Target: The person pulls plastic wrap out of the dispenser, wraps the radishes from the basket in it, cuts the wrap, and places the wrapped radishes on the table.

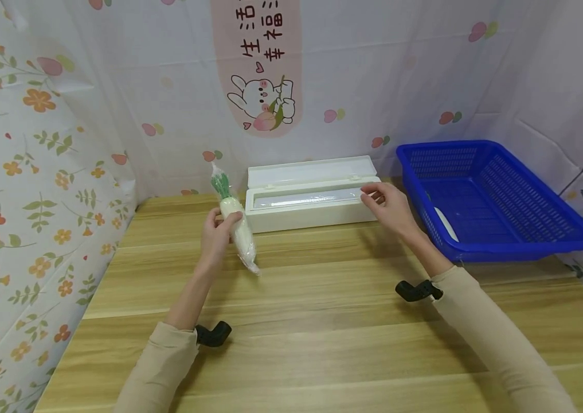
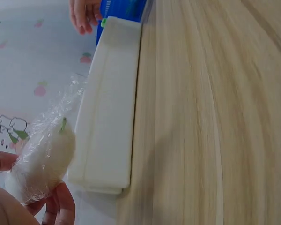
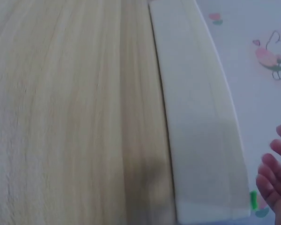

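Observation:
My left hand grips a white radish with a green top, wrapped in clear plastic film. It holds the radish tilted beside the left end of a long white cling film box. In the left wrist view the wrapped radish lies between thumb and fingers. The box lid is raised at the back, and a roll of film shows inside. Over the box's right end hovers my right hand, fingers loosely bent. The right wrist view shows those fingers holding nothing.
A blue plastic basket stands right of the box, close to my right forearm. Inside it lies a long white object, partly seen through its side wall. Patterned curtains hang behind and left of the wooden table.

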The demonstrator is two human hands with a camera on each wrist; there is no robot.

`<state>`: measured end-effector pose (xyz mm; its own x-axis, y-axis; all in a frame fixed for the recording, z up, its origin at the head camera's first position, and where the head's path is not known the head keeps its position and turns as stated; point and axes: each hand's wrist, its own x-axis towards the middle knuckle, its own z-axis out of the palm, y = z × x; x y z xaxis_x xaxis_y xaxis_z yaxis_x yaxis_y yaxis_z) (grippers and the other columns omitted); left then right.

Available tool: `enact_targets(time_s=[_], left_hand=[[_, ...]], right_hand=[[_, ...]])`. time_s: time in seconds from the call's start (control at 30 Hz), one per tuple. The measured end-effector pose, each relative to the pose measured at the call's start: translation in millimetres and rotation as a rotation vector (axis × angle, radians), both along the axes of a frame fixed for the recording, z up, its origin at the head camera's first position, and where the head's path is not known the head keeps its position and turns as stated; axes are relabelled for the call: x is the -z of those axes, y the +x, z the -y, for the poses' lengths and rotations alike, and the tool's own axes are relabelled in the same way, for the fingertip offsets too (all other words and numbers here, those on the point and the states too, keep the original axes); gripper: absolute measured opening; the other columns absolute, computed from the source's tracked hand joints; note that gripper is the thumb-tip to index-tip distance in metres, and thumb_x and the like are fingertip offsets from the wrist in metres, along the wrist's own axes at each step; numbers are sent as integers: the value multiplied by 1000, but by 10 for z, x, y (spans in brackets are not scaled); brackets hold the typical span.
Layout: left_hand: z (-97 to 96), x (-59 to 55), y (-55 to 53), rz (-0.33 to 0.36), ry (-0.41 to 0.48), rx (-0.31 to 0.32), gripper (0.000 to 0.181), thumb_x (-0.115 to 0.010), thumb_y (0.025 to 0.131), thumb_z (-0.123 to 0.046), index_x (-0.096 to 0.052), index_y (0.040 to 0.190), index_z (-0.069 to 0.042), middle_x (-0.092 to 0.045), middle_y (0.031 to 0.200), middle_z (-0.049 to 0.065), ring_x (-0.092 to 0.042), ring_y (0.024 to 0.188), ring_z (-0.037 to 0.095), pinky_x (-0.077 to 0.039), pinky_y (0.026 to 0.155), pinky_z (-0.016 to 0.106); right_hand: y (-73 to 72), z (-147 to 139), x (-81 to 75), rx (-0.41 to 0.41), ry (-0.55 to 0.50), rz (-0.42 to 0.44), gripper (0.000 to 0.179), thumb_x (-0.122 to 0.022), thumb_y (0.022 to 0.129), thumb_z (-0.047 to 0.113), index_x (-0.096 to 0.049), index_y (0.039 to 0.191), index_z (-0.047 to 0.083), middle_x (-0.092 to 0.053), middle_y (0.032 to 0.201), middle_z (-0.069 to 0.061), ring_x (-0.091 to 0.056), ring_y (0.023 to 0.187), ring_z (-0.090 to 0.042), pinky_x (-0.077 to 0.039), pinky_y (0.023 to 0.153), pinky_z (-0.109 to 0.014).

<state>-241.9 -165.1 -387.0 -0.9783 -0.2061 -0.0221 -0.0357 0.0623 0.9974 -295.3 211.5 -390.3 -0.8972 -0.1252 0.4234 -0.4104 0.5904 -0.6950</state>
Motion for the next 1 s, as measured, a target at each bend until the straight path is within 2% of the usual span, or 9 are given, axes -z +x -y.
enact_targets(time_s=[0.13, 0.23, 0.33, 0.47, 0.67, 0.83, 1.0], left_hand=[[155, 14, -6, 39, -87, -17, 51, -66, 95, -33, -52, 132, -3, -50, 98, 6, -51, 81, 13, -47, 67, 22], [274, 14, -16, 68, -166, -16, 54, -66, 95, -36, -51, 135, -4, -48, 100, 7, -50, 82, 15, -47, 68, 25], [387, 12, -30, 96, -254, -23, 57, -65, 94, -39, -50, 138, -5, -48, 105, 9, -51, 86, 18, -48, 68, 27], [531, 9, -50, 127, -357, -45, 61, -64, 94, -41, -49, 142, -6, -51, 109, 13, -53, 88, 21, -48, 65, 27], [764, 46, -108, 125, -492, -68, 66, -62, 95, -36, -45, 147, 0, -59, 116, 23, -59, 91, 28, -49, 65, 29], [947, 91, -172, 143, -597, -108, 68, -63, 94, -34, -45, 146, 4, -59, 126, 29, -60, 102, 37, -52, 75, 39], [1134, 119, -232, 169, -705, -156, 66, -63, 93, -32, -47, 145, 5, -58, 130, 31, -59, 106, 42, -51, 80, 49]], right_hand=[[-58, -41, 60, 49, 10, -35, 25, -62, 99, 12, -68, 117, -5, -63, 113, -24, -58, 99, -36, -47, 88, -47], [-98, -69, 87, 95, 16, -70, 23, -61, 97, 9, -69, 112, -7, -62, 112, -26, -55, 100, -40, -43, 91, -52], [-149, -93, 112, 142, 26, -90, 22, -61, 95, 8, -70, 109, -7, -62, 111, -27, -53, 100, -43, -38, 92, -53], [-202, -116, 142, 180, 50, -75, 21, -63, 94, 9, -71, 107, -6, -61, 116, -28, -47, 108, -44, -33, 96, -54], [-241, -162, 173, 211, 99, -45, 22, -63, 95, 11, -71, 104, -7, -58, 120, -30, -44, 119, -47, -30, 103, -55], [-275, -204, 201, 213, 80, -44, 21, -64, 96, 9, -71, 102, -9, -57, 117, -30, -49, 113, -47, -33, 102, -56], [-284, -219, 214, 202, 65, -39, 21, -63, 96, 9, -70, 100, -11, -56, 115, -28, -52, 99, -41, -40, 91, -52]])
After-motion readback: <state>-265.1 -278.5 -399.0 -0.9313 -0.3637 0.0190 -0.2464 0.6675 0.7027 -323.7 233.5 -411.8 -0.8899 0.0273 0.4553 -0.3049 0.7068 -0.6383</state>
